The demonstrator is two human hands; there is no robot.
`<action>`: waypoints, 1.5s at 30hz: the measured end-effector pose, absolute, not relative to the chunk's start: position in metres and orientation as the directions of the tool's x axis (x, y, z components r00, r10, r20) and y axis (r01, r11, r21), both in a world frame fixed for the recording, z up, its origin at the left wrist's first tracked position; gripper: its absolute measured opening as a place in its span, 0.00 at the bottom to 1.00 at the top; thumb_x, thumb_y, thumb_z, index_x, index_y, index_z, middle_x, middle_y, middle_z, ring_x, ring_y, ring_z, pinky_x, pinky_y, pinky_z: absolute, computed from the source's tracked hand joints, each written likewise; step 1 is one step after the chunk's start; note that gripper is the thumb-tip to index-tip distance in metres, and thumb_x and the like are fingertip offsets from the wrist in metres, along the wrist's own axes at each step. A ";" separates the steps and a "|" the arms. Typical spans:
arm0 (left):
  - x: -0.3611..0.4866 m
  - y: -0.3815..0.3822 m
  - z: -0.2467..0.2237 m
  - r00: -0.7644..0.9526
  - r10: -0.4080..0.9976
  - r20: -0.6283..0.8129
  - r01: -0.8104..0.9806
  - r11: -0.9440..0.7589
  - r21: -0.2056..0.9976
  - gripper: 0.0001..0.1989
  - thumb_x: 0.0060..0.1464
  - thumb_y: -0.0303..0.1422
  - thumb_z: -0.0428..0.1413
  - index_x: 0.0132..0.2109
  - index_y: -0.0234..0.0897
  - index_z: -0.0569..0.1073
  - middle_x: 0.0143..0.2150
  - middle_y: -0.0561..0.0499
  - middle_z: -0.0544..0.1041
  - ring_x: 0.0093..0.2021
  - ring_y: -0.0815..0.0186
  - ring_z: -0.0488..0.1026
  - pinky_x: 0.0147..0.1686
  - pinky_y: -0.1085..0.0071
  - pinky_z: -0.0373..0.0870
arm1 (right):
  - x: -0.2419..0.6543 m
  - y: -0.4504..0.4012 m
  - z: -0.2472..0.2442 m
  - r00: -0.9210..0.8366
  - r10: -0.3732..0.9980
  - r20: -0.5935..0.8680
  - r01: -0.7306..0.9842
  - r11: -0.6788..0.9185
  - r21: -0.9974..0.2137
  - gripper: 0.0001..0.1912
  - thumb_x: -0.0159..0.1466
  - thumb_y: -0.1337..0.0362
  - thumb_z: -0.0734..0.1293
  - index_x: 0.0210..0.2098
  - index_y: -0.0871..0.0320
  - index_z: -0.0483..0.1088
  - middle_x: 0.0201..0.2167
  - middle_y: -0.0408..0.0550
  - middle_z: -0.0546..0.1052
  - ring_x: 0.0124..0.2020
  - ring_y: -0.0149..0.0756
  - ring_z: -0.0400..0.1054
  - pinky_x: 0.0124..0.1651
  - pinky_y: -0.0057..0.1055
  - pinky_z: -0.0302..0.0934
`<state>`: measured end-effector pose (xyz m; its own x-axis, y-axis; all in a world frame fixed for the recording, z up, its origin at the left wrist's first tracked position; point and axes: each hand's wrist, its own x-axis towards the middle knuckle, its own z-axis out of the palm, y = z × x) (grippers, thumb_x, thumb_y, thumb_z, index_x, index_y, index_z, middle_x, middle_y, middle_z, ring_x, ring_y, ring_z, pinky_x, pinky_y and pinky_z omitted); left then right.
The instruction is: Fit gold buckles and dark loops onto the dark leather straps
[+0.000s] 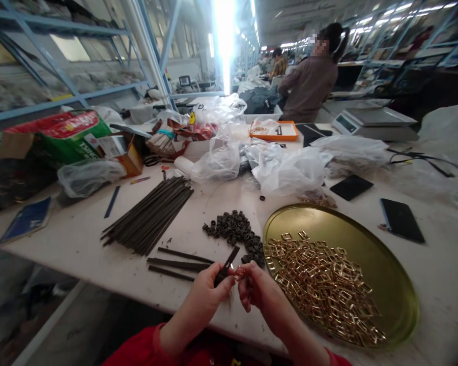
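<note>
My left hand (206, 292) is closed around a dark brown strip (232, 258), whose end sticks up past the fingers. Close against it, my right hand (261, 290) pinches a small gold buckle (239, 273) at the strip; whether the strip passes through the buckle I cannot tell. Several loose dark strips (179, 263) lie to the left of my hands. Just beyond my fingers is a pile of small dark loops (234, 229). On my right, a round gold tray (366, 234) holds a heap of gold rectangular buckles (328, 290).
A bundle of dark strips (148, 216) lies farther left. Plastic bags (290, 168) cover the table's back, near an orange box lid (290, 133) and a scale (377, 123). A phone (402, 220) lies right of the tray. A person (313, 84) stands beyond the table.
</note>
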<state>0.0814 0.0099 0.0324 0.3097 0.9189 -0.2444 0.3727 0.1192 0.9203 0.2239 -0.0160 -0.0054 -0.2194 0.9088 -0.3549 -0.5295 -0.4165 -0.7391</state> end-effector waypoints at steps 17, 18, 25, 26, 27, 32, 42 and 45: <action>0.012 0.007 0.035 0.391 0.898 -0.203 0.427 0.018 0.904 0.11 0.52 0.37 0.51 0.35 0.33 0.72 0.33 0.50 0.76 0.34 0.64 0.69 0.33 0.73 0.62 | 0.170 -0.021 0.010 -0.132 0.962 -0.238 -0.040 -0.245 -0.969 0.18 0.52 0.49 0.67 0.24 0.59 0.69 0.17 0.39 0.64 0.19 0.26 0.57 0.22 0.25 0.53; 0.008 0.006 0.035 0.388 0.899 -0.205 0.431 0.020 0.902 0.10 0.51 0.36 0.51 0.34 0.33 0.71 0.32 0.51 0.75 0.33 0.65 0.69 0.33 0.74 0.62 | 0.167 -0.021 0.013 -0.158 0.955 -0.250 -0.032 -0.258 -0.966 0.18 0.52 0.49 0.67 0.23 0.59 0.68 0.17 0.38 0.64 0.19 0.26 0.56 0.21 0.24 0.53; -0.014 -0.002 0.034 0.411 0.890 -0.198 0.417 0.009 0.909 0.08 0.48 0.31 0.49 0.33 0.33 0.72 0.27 0.53 0.73 0.27 0.68 0.66 0.26 0.76 0.58 | 0.144 -0.020 0.024 -0.258 0.910 -0.324 -0.064 -0.351 -0.934 0.18 0.48 0.53 0.71 0.29 0.59 0.65 0.22 0.38 0.67 0.21 0.25 0.58 0.23 0.24 0.55; -0.016 -0.003 0.034 0.411 0.891 -0.194 0.409 0.010 0.912 0.09 0.48 0.30 0.49 0.33 0.33 0.72 0.27 0.53 0.73 0.28 0.68 0.66 0.27 0.76 0.58 | 0.141 -0.020 0.023 -0.271 0.905 -0.327 -0.073 -0.358 -0.931 0.18 0.49 0.53 0.71 0.30 0.59 0.65 0.23 0.38 0.67 0.21 0.25 0.58 0.23 0.24 0.55; -0.018 -0.004 0.034 0.409 0.892 -0.193 0.403 0.013 0.915 0.09 0.47 0.30 0.49 0.33 0.33 0.72 0.28 0.53 0.73 0.28 0.68 0.65 0.27 0.76 0.58 | 0.139 -0.020 0.022 -0.285 0.900 -0.329 -0.085 -0.365 -0.927 0.18 0.48 0.53 0.71 0.30 0.59 0.65 0.23 0.38 0.67 0.21 0.25 0.58 0.23 0.24 0.55; -0.023 -0.004 0.034 0.415 0.876 -0.244 0.376 0.079 0.923 0.09 0.46 0.31 0.49 0.32 0.32 0.72 0.24 0.55 0.69 0.26 0.69 0.63 0.26 0.77 0.57 | 0.136 -0.021 0.013 -0.318 0.883 -0.346 -0.139 -0.404 -0.904 0.15 0.51 0.56 0.71 0.31 0.59 0.67 0.24 0.39 0.67 0.21 0.25 0.58 0.24 0.24 0.54; -0.016 0.003 0.047 0.400 0.859 -0.321 0.358 0.176 0.917 0.06 0.44 0.32 0.51 0.27 0.33 0.68 0.22 0.59 0.62 0.23 0.73 0.57 0.22 0.78 0.53 | 0.143 -0.020 0.025 -0.345 0.907 -0.243 0.099 -0.222 -0.970 0.10 0.53 0.64 0.68 0.34 0.59 0.66 0.25 0.39 0.69 0.24 0.27 0.60 0.25 0.24 0.54; -0.012 0.002 0.047 0.372 0.843 -0.389 0.279 0.298 0.913 0.08 0.45 0.34 0.51 0.30 0.33 0.67 0.19 0.61 0.58 0.19 0.76 0.51 0.17 0.79 0.47 | 0.142 -0.022 0.016 -0.303 0.932 -0.201 0.104 -0.177 -0.979 0.12 0.54 0.68 0.65 0.39 0.59 0.66 0.24 0.39 0.69 0.22 0.27 0.60 0.25 0.25 0.55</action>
